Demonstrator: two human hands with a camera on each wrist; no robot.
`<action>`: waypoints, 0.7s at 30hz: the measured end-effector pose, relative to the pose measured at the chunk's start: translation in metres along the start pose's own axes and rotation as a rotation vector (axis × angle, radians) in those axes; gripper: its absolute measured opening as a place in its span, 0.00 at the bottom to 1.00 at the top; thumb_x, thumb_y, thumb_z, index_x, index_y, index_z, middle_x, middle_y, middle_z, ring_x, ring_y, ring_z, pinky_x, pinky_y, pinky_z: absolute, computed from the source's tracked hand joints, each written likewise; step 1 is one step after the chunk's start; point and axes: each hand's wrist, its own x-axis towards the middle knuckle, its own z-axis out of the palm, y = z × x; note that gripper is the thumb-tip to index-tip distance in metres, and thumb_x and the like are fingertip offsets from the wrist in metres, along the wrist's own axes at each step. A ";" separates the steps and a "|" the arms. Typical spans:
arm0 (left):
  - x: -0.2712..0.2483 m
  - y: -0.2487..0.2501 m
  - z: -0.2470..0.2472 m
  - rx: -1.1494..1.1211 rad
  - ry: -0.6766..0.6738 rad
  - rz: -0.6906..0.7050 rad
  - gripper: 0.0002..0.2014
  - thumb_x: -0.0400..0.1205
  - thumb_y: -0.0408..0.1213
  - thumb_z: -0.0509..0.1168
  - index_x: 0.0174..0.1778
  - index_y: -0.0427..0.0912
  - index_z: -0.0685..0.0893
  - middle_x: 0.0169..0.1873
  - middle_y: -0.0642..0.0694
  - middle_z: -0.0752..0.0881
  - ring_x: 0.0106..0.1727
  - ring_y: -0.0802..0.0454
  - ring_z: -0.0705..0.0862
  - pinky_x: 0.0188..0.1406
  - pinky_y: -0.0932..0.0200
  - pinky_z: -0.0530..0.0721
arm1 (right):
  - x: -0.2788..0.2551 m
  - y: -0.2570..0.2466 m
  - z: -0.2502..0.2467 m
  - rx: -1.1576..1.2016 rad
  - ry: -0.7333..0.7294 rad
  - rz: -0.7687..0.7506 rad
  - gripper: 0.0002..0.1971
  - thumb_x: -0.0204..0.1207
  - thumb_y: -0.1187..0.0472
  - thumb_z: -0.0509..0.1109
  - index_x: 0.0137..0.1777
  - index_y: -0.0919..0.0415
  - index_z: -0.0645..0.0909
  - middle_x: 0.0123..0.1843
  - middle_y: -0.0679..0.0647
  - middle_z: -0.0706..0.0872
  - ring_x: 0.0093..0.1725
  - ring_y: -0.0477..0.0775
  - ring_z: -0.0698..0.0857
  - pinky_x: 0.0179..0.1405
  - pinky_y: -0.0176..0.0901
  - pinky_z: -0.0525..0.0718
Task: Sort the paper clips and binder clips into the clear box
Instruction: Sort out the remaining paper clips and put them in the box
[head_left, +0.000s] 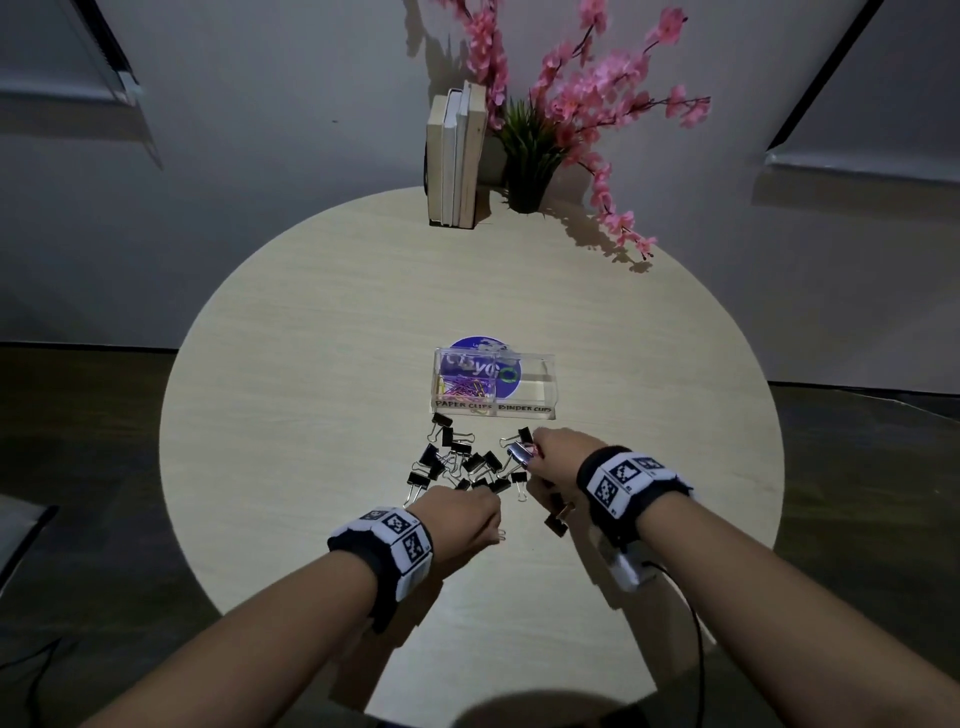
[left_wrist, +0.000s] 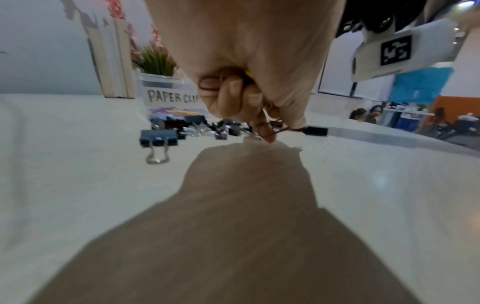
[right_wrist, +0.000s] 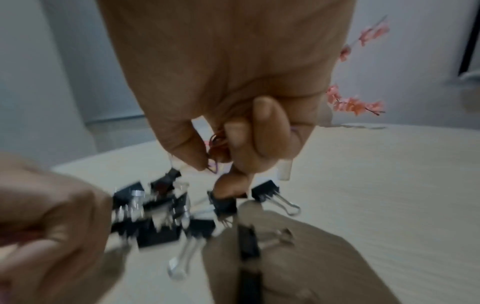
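Black binder clips (head_left: 457, 462) heaped before the clear box (head_left: 494, 385), both hands (head_left: 460, 512) clutching paper clips (right_wrist: 217, 144).

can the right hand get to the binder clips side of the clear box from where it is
Probably yes. The right hand sits just in front of the clear box, whose top looks open on that side, with nothing standing between them. But its fingers already grip paper clips, which belong in the other compartment.
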 end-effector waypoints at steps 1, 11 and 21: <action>-0.002 -0.005 -0.004 -0.039 0.031 -0.019 0.12 0.85 0.46 0.56 0.55 0.42 0.76 0.55 0.42 0.85 0.53 0.37 0.85 0.52 0.48 0.81 | 0.002 -0.003 -0.006 0.041 0.004 -0.024 0.12 0.81 0.55 0.58 0.56 0.64 0.73 0.61 0.65 0.83 0.51 0.63 0.81 0.44 0.44 0.71; 0.009 -0.073 -0.081 -0.007 0.109 -0.249 0.20 0.88 0.49 0.50 0.57 0.38 0.79 0.53 0.37 0.87 0.56 0.39 0.84 0.50 0.51 0.79 | 0.047 -0.073 -0.068 0.206 0.186 -0.156 0.10 0.86 0.60 0.52 0.54 0.64 0.73 0.50 0.65 0.79 0.50 0.60 0.79 0.45 0.43 0.68; 0.033 -0.112 -0.115 -0.057 0.197 -0.368 0.21 0.86 0.51 0.55 0.60 0.37 0.81 0.54 0.36 0.88 0.55 0.38 0.85 0.45 0.52 0.76 | 0.083 -0.081 -0.075 0.212 0.157 -0.126 0.15 0.80 0.63 0.62 0.62 0.68 0.82 0.62 0.65 0.86 0.59 0.64 0.84 0.59 0.48 0.81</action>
